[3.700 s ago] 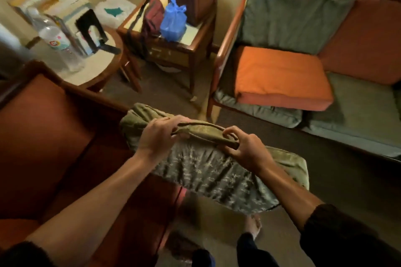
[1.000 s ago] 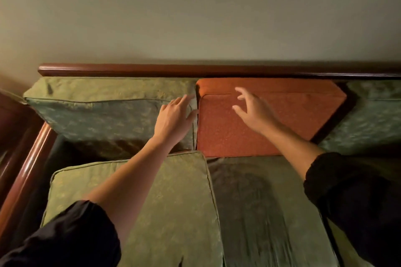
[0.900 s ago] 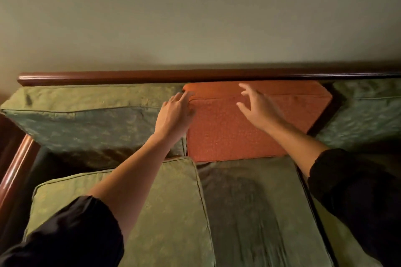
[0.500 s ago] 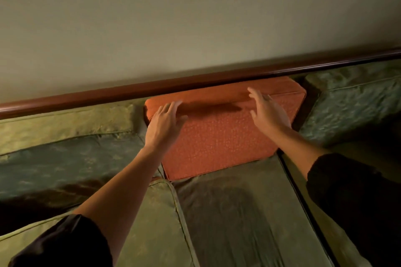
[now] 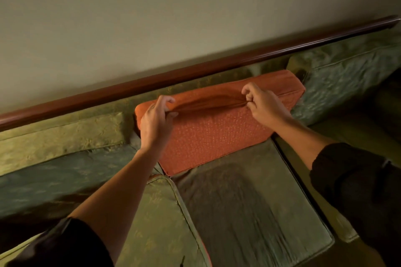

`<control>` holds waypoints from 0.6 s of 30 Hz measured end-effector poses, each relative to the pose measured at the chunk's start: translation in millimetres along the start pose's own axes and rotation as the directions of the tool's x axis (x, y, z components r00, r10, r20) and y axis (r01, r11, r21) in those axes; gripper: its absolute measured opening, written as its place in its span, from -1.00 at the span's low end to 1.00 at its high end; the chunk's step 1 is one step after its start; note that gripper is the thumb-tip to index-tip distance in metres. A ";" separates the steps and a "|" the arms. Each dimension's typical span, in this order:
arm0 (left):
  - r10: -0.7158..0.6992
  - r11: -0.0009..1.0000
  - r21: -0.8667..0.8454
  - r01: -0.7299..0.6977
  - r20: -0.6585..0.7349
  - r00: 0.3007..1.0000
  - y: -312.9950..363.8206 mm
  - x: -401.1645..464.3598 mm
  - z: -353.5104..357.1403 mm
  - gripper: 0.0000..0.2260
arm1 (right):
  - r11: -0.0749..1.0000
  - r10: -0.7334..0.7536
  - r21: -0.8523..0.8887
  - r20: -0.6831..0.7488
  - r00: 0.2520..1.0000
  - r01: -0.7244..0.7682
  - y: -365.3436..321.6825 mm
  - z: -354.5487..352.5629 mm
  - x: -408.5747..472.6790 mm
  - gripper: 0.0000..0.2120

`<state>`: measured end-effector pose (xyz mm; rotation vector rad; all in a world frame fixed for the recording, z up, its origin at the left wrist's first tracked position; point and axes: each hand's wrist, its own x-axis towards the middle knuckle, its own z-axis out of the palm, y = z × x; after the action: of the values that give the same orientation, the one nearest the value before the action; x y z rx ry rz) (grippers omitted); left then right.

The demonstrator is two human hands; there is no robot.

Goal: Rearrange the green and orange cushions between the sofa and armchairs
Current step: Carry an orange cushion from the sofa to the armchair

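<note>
An orange back cushion [image 5: 212,134] leans at the middle of the sofa's back, between a green back cushion [image 5: 58,158] on the left and another green back cushion [image 5: 347,80] on the right. My left hand [image 5: 155,123] pinches the fabric along its top edge near the left corner. My right hand [image 5: 262,105] pinches the same top edge further right, and the cloth bunches between them. Green seat cushions [image 5: 249,212] lie below, one loose green cushion [image 5: 160,223] at the front left.
The sofa's dark wooden back rail [image 5: 195,71] runs along a plain wall [image 5: 173,17] right behind the cushions. My dark sleeves fill the lower corners of the view.
Earlier I carried a green cushion from the armchair; it now lies on the sofa seat. Both hands went from flat on the orange cushion to pinching its top edge.
</note>
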<state>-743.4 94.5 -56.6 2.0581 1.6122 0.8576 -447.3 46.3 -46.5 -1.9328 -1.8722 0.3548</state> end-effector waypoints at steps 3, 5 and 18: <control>-0.011 0.991 -0.131 0.007 -0.028 1.000 14.7 -4.8 -6.2 -0.78 | 0.999 0.032 0.017 0.024 0.999 -0.032 -1.8 -10.6 -14.3 -0.71; 0.030 0.984 -0.171 -0.038 -0.050 0.998 36.6 -2.2 -11.9 -0.81 | 0.996 0.084 0.036 -0.003 0.996 -0.083 0.7 -21.8 -24.7 -0.70; 0.240 0.921 -0.342 -0.189 0.113 0.964 198.7 -11.8 28.5 -0.79 | 0.962 0.272 0.036 -0.159 0.949 -0.270 74.0 -145.1 -142.1 -0.70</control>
<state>-582.0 32.6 46.0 2.0246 1.0908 0.9438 -322.9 -112.7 30.8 -2.1448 -1.5015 0.2804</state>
